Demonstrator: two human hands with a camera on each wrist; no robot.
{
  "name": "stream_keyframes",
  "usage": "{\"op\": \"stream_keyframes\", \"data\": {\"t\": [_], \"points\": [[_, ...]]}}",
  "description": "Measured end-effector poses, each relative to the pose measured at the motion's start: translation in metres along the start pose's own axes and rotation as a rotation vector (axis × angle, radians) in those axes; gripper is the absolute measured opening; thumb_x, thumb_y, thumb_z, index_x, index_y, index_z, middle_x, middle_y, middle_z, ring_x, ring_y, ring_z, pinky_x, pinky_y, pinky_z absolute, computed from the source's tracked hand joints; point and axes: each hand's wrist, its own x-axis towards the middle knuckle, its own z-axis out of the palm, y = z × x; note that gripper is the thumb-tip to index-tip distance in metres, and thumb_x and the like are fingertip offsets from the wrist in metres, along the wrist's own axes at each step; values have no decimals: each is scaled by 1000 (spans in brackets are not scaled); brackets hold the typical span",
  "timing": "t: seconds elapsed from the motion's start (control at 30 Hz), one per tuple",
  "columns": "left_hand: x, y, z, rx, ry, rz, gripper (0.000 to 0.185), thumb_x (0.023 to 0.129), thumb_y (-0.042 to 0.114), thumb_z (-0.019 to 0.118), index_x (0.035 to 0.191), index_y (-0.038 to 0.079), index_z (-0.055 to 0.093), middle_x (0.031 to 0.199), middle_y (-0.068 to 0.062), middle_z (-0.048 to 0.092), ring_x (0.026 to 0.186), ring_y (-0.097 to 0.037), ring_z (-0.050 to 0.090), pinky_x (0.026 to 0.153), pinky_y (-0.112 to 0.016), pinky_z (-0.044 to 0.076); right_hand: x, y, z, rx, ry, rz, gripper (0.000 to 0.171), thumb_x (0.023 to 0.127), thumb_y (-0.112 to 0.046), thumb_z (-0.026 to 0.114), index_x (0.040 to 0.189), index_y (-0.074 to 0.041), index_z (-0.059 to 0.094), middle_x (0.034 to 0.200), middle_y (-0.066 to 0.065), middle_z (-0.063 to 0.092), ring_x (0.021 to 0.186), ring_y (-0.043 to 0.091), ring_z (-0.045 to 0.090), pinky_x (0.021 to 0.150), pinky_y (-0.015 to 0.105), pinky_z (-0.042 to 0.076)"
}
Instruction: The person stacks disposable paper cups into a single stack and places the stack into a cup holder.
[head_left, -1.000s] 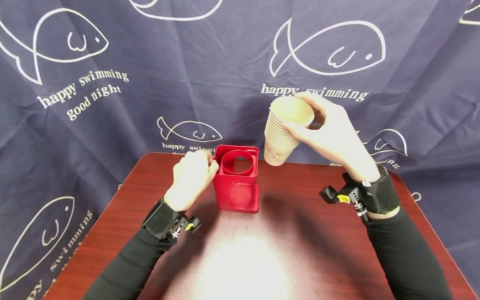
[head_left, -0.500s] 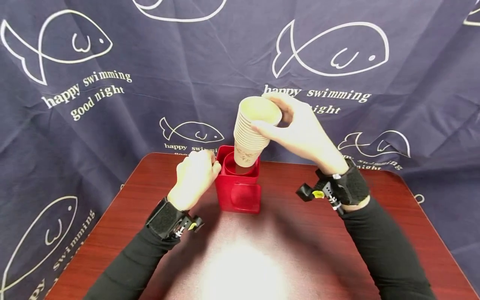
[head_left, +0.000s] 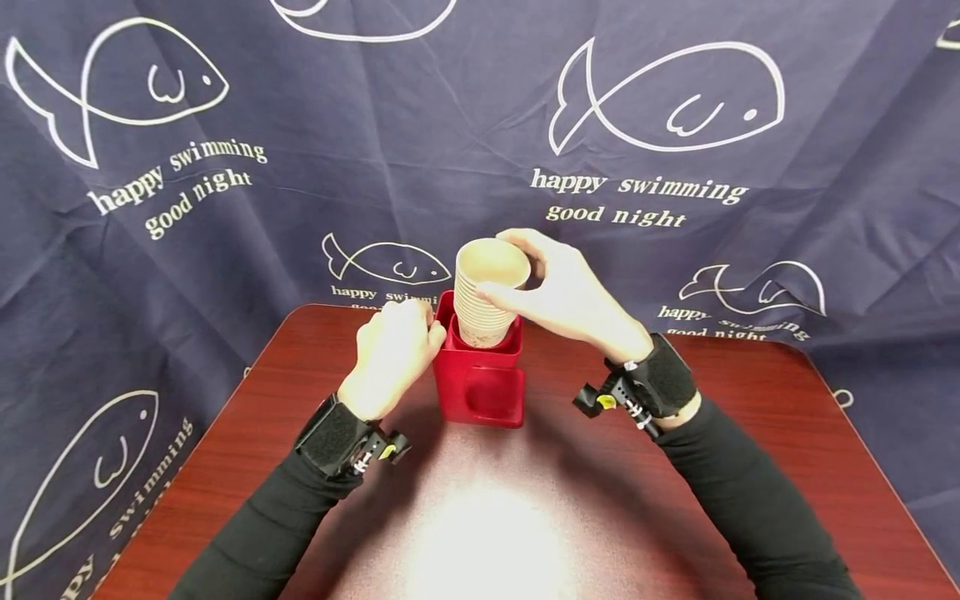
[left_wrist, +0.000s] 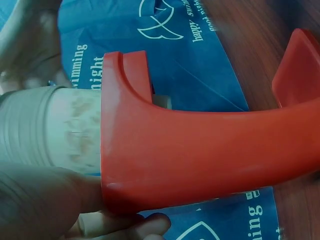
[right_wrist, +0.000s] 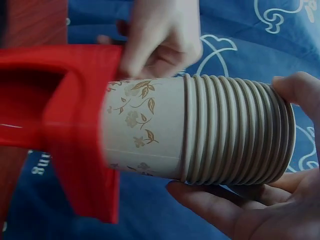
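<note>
Cup stack (head_left: 486, 302) partly in red holder (head_left: 480, 385), both hands gripping

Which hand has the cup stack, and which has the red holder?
The right hand grips the cup stack near its rim; the left hand holds the red holder at its side.

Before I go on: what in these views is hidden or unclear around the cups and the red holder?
- Bottom of the cup stack: hidden inside the red holder in all three views, so whether it is seated cannot be told.
- Left hand fingers: head view shows only the hand's back; left wrist view is blurred and cut off by the edge.
- Exact number of cups: rims too fine in the head view, partly covered by the right hand in the right wrist view.
</note>
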Motion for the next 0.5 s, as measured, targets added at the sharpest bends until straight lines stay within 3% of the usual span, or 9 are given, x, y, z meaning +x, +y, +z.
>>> {"op": "stream_keyframes", "data": {"t": [0.23,0.5], "points": [[0,0,1,6,0,-1,27,88,20,58,62,16,56,63,-8,62,69,-36,67,55,-52,55,-5,18,14,-46,-36,35,57,83,-30,86,132,-14,62,112,-1,71,88,13,66,83,35,56],[0,-1,3,8,0,-12,26,90,22,58,65,15,59,63,-8,63,70,-36,68,58,-52,57,-8,27,20,-115,-71,43,62,84,-33,85,136,-14,59,113,0,70,89,14,65,81,32,56]]}}
